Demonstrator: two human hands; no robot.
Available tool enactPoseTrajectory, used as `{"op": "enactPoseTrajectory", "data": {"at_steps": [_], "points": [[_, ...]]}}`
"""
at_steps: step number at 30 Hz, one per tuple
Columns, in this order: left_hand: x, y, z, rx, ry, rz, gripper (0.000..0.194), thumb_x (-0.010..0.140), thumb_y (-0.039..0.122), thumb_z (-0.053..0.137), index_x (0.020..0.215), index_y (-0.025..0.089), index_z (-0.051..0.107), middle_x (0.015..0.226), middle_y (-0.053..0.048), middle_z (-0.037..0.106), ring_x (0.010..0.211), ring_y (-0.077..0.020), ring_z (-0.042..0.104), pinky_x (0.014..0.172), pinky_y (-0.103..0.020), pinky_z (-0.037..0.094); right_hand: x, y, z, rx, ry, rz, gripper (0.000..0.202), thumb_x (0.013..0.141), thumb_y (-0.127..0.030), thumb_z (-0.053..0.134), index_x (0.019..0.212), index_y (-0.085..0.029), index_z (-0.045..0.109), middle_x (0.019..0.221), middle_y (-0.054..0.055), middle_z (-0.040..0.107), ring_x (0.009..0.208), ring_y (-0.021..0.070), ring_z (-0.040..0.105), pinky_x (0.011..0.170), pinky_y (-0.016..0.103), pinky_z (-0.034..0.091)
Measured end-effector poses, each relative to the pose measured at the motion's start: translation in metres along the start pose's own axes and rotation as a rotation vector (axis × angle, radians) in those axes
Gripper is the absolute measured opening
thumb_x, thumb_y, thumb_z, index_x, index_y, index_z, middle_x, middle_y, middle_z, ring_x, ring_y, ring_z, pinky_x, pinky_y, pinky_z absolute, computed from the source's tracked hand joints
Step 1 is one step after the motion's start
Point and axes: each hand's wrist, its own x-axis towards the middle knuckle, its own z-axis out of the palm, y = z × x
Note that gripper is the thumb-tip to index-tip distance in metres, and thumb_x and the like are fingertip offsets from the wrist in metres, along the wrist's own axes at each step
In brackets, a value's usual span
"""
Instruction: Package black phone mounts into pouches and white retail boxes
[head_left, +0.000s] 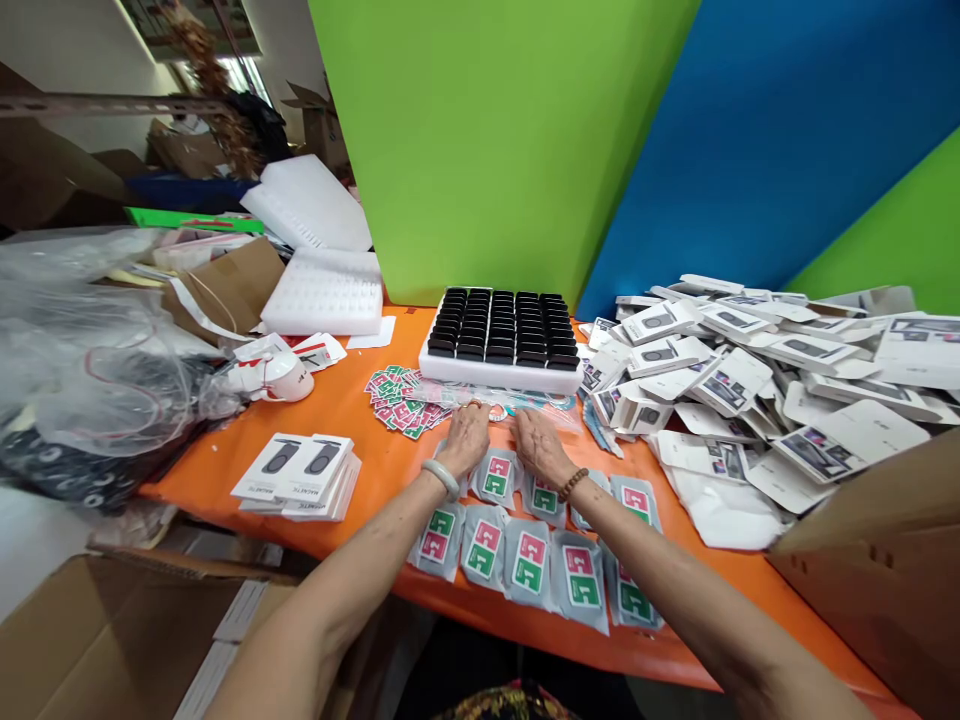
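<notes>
My left hand [466,440] and my right hand [538,445] reach to the middle of the orange table, fingers bent at a clear plastic bag [442,394] with small rings. What the fingertips hold, if anything, is too small to make out. Two rows of grey pouches [530,562] with red and green stickers lie under and in front of my hands. Just behind the bag stands a white foam tray [499,374] filled with black oval pieces [501,325]. Loose red and green stickers [405,402] are spread left of my left hand.
Small white boxes [296,475] are stacked at the left. A large pile of white boxes [731,375] covers the right side, beside a brown carton [877,540]. White foam trays [324,290] and clear plastic bags [112,370] lie at the back left. A green panel [495,140] stands behind.
</notes>
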Motion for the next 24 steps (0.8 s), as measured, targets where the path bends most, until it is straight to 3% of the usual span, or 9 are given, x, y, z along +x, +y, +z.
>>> {"op": "enactPoseTrajectory", "data": {"at_steps": [4,9,13,17,21,24], "points": [[0.011,-0.007,-0.002,-0.016,0.003,-0.012,0.039,0.088,0.003,0.031,0.118,0.014,0.052,0.110,-0.015,0.060,0.106,-0.0244,0.056,0.094,-0.037,0.039,0.013,0.006,-0.002,-0.021,-0.047,0.040,0.029,0.095,-0.019,0.032,0.111,-0.008,0.054,0.105,0.020,0.059,0.097,0.0273,0.053,0.085,0.041,0.045],[0.033,-0.014,-0.006,-0.052,-0.013,0.000,0.029,0.091,0.019,0.045,0.120,0.014,0.048,0.118,-0.016,0.056,0.113,-0.0254,0.053,0.094,-0.036,0.040,0.038,0.011,-0.009,-0.074,-0.135,0.097,0.028,0.091,-0.031,0.051,0.107,-0.008,0.054,0.105,0.017,0.058,0.095,0.0264,0.054,0.083,0.038,0.044],[0.047,-0.015,-0.003,-0.067,-0.033,-0.019,0.039,0.077,0.023,0.070,0.110,0.012,0.052,0.117,-0.017,0.055,0.113,-0.0294,0.053,0.096,-0.040,0.039,0.052,0.015,-0.017,-0.121,-0.224,0.095,0.030,0.085,-0.033,0.061,0.103,-0.009,0.057,0.100,0.014,0.060,0.090,0.0240,0.057,0.081,0.033,0.044],[0.051,-0.014,0.004,-0.109,-0.032,-0.008,0.047,0.066,0.025,0.079,0.104,0.013,0.055,0.115,-0.016,0.055,0.112,-0.0311,0.053,0.097,-0.042,0.039,0.059,0.019,-0.027,-0.164,-0.279,0.048,0.027,0.086,-0.029,0.062,0.105,-0.012,0.058,0.101,0.012,0.060,0.091,0.0227,0.058,0.083,0.032,0.043],[0.051,-0.017,0.006,-0.188,-0.027,0.026,0.031,0.069,0.017,0.076,0.093,0.015,0.057,0.106,-0.011,0.058,0.108,-0.0281,0.053,0.098,-0.041,0.039,0.062,0.017,-0.029,-0.211,-0.306,-0.011,0.026,0.089,-0.031,0.057,0.106,-0.012,0.059,0.102,0.014,0.060,0.094,0.0244,0.057,0.084,0.034,0.043],[0.049,-0.021,0.006,-0.276,-0.004,0.014,0.023,0.071,0.008,0.069,0.089,0.016,0.057,0.103,-0.009,0.060,0.107,-0.0256,0.053,0.099,-0.041,0.038,0.063,0.014,-0.024,-0.244,-0.320,-0.068,0.020,0.091,-0.017,0.048,0.106,-0.011,0.060,0.100,0.016,0.062,0.094,0.0244,0.057,0.082,0.035,0.044]]}}
